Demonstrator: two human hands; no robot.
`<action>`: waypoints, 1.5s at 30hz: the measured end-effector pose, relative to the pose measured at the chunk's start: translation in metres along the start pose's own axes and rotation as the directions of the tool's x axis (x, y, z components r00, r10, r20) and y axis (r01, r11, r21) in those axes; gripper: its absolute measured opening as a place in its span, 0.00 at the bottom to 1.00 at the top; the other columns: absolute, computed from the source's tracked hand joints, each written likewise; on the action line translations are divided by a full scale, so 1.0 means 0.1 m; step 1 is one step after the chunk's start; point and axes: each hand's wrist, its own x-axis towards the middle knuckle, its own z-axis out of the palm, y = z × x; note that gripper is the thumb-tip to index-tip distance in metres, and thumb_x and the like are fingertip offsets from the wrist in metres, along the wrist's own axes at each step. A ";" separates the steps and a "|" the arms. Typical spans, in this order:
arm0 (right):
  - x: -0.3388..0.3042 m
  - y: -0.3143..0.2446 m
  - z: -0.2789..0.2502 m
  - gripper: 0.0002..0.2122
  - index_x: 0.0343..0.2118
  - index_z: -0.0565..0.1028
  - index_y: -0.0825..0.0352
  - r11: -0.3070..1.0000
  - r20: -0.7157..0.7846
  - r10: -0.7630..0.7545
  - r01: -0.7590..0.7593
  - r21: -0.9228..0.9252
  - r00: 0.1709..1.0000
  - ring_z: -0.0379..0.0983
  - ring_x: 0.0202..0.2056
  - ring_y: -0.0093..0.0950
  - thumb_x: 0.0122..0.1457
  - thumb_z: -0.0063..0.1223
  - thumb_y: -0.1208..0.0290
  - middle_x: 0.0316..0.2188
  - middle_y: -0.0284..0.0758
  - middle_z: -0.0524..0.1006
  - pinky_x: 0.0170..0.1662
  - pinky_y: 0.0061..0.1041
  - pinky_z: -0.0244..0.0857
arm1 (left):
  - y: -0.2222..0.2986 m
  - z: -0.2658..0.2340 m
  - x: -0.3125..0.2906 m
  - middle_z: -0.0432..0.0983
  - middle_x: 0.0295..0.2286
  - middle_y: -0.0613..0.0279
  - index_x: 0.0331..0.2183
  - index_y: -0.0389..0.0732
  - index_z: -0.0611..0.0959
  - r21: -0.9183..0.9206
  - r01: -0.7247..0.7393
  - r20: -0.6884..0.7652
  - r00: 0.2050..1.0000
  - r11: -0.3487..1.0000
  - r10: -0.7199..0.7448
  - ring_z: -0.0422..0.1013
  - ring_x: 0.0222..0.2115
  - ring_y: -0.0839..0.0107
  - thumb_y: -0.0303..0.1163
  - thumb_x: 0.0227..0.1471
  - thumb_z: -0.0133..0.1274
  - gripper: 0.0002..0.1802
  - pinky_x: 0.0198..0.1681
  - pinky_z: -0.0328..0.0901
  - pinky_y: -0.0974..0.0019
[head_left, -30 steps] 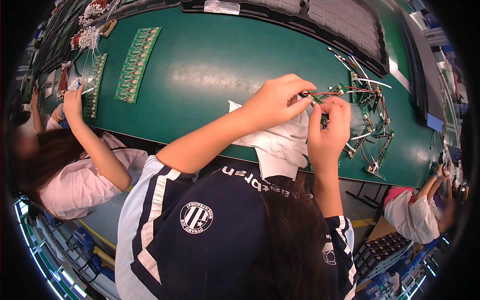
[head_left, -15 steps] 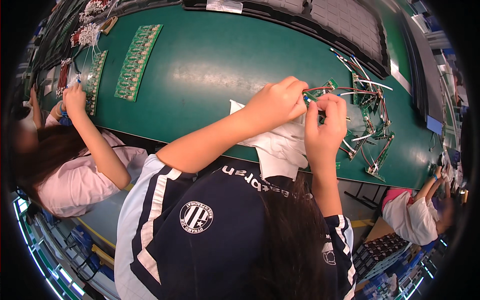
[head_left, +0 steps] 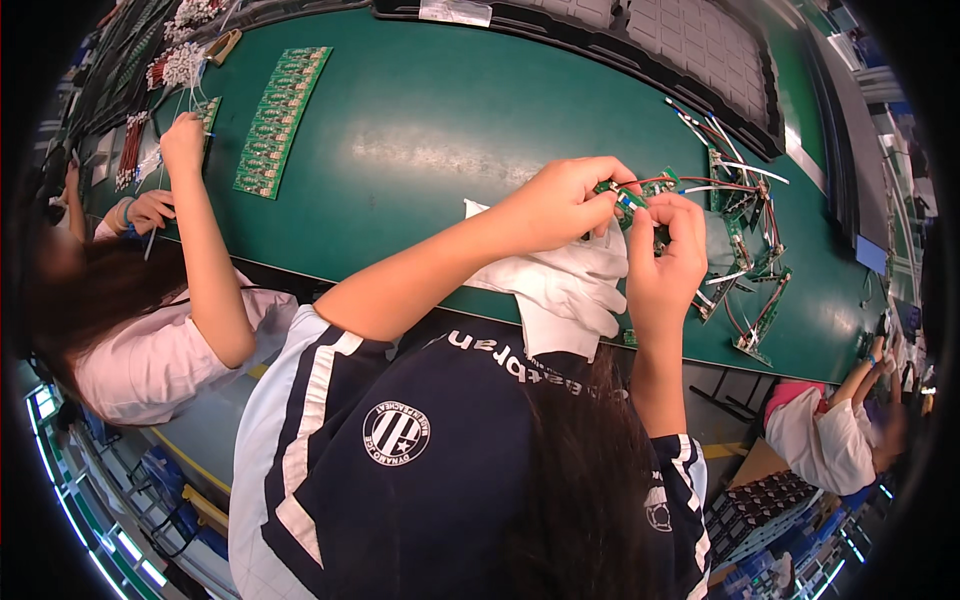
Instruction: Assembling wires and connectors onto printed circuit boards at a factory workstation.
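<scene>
A small green circuit board [head_left: 634, 201] with a blue-and-white spot on it is held between my two hands, above the table's near edge. My left hand [head_left: 572, 205] pinches its left side, with a red and dark wire running off to the right. My right hand [head_left: 670, 245] has thumb and fingers closed on the board's lower right side; the fingers partly hide it. Right of my hands lie several wired circuit boards [head_left: 738, 245] with white flat cables. Beneath my hands, white cloth gloves [head_left: 570, 290] rest on the table's edge.
A panel of joined green boards [head_left: 283, 122] lies left on the green table [head_left: 420, 110]. Black trays [head_left: 690, 60] line the far side. At left, a co-worker's arm [head_left: 205, 240] reaches over the table near bundled wires [head_left: 180, 65]. Another person [head_left: 820, 430] sits at far right.
The board in my hands has turned, showing more of its face, and my right hand has shifted slightly right and down. The co-worker's raised hand has moved up and right; their other hand now shows.
</scene>
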 end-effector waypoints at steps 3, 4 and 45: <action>0.00 0.00 -0.01 0.03 0.23 0.68 0.72 1.000 0.006 0.017 -0.017 0.025 1.000 0.67 0.29 0.30 0.46 0.51 0.81 0.28 0.40 0.69 0.32 0.24 0.62 | -0.01 0.01 0.00 0.68 0.20 0.68 0.39 0.35 0.72 0.003 -0.019 0.003 1.000 1.000 0.019 0.63 0.20 0.83 0.25 0.53 0.40 0.11 0.24 0.60 0.77; 0.00 0.00 -0.01 0.03 0.23 0.68 0.72 0.999 0.008 0.024 -0.024 0.032 1.000 0.67 0.29 0.30 0.47 0.51 0.81 0.28 0.40 0.69 0.32 0.24 0.62 | -0.01 0.02 0.00 0.68 0.21 0.68 0.39 0.35 0.72 0.007 -0.029 0.006 1.000 1.000 0.029 0.63 0.21 0.83 0.25 0.53 0.41 0.11 0.24 0.60 0.77; -0.64 0.85 -1.48 0.34 0.54 0.57 0.59 0.543 -0.063 0.442 -0.322 -0.775 0.895 0.61 0.45 0.32 0.41 0.57 0.64 0.38 0.36 0.68 0.52 0.40 0.42 | -0.16 0.71 0.09 0.63 0.43 0.52 0.28 0.41 0.77 0.716 -0.662 0.588 0.742 0.220 0.320 0.58 0.46 0.57 0.27 0.30 0.55 0.14 0.46 0.55 0.58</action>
